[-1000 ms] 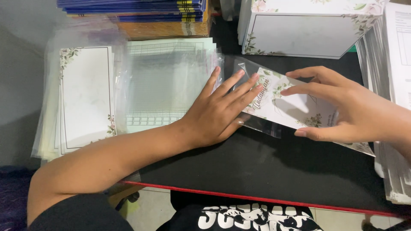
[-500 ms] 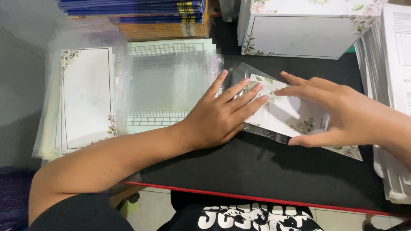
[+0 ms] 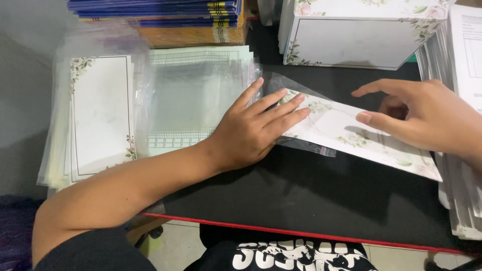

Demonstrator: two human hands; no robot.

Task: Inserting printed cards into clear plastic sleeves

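The left hand [image 3: 256,128] lies flat, fingers spread wide, pressing down on the near end of a floral card [image 3: 346,133] and on the mouth of a clear sleeve [image 3: 296,143] that lies under and around that end; it holds nothing between the fingers, it simply pins. The right hand [image 3: 422,113] hovers over the far end of the same card, fingers loosely open and slightly curled, the thumb near the card's surface, gripping nothing that can be seen. The step in hand looks like seating the card into the sleeve. The next move probably calls for the left hand to keep the sleeve from sliding while the right pushes the card along its length, square to the opening so the corners do not catch. The card rests on the black counter [image 3: 311,200] between the two hands, its long axis running from the left fingertips out toward the right wrist, slanted down toward the person on that side. Beyond the left wrist sits a stack of sleeved cards [image 3: 100,115]; past the fingertips stands a white floral box [image 3: 351,42].
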